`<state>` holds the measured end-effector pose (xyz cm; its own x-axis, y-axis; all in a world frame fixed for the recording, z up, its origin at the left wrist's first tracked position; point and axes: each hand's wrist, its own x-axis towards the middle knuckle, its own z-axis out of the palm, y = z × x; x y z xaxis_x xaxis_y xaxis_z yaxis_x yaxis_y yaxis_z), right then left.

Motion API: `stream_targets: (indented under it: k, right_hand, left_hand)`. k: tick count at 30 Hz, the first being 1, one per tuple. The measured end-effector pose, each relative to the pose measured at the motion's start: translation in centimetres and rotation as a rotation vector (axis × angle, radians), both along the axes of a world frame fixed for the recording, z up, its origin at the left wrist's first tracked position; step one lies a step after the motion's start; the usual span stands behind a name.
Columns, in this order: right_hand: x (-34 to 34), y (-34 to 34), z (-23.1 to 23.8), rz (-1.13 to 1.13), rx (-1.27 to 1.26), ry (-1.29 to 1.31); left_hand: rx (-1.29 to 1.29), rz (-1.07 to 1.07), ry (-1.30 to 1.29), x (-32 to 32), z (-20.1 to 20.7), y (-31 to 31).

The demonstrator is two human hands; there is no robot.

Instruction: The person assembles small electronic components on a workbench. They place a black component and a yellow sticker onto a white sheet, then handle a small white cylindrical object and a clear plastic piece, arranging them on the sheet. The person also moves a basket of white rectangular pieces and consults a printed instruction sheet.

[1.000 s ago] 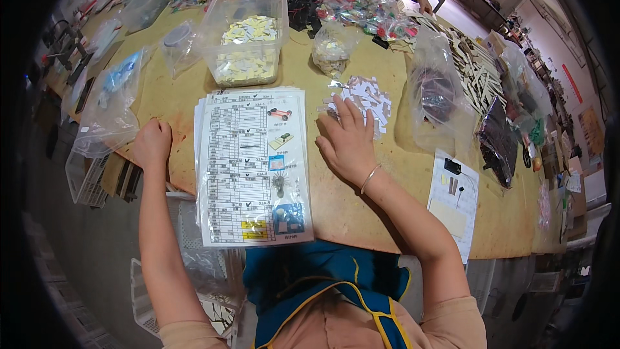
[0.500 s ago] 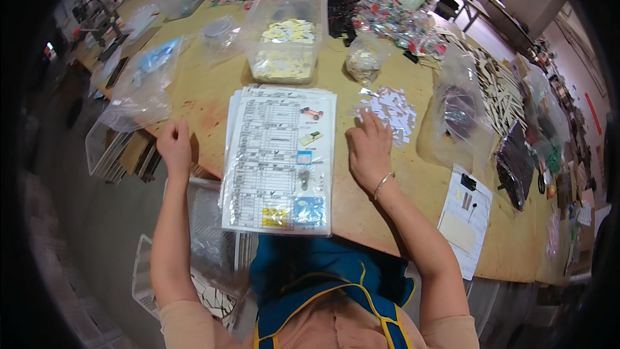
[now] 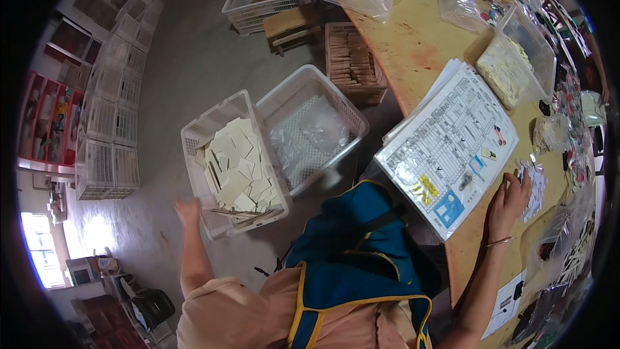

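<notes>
While our right hand (image 3: 508,199) rests fingers spread on the small white pieces (image 3: 533,184) on the counter (image 3: 420,45), beside the laminated sheet (image 3: 452,148), our left hand (image 3: 188,211) hangs open, holding nothing, just beside the white crate of pale cards (image 3: 234,165) on the floor (image 3: 194,64).

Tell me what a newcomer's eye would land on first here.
First, the white plastic crate on the floor at the person's left, filled with pale flat cards, with the left hand reaching down beside its near corner. Next, the large printed sheet in a clear sleeve lying over the edge of the wooden table, with the right hand resting just right of it on small white pieces. A second white crate holding clear plastic stands beside the first.
</notes>
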<state>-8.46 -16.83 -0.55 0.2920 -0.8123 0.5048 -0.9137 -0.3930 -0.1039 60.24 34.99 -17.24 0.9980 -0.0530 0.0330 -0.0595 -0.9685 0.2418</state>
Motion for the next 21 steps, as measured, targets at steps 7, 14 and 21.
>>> stream_targets:
  k: [7, 14, 21]
  right_hand:
    - [-0.7, -0.1, -0.2, -0.008, 0.032, 0.013]
    - [-1.0, -0.3, -0.7, -0.015, 0.052, 0.005]
    - [-1.2, -0.6, -0.9, -0.023, 0.099, -0.037]
  left_hand:
    - [-0.521, 0.475, 0.491, -6.0, -10.6, 10.0]
    - [-0.129, 0.235, 0.434, -6.6, -7.8, 4.8]
    - [-0.418, -0.070, 0.453, -10.7, -7.3, -6.3]
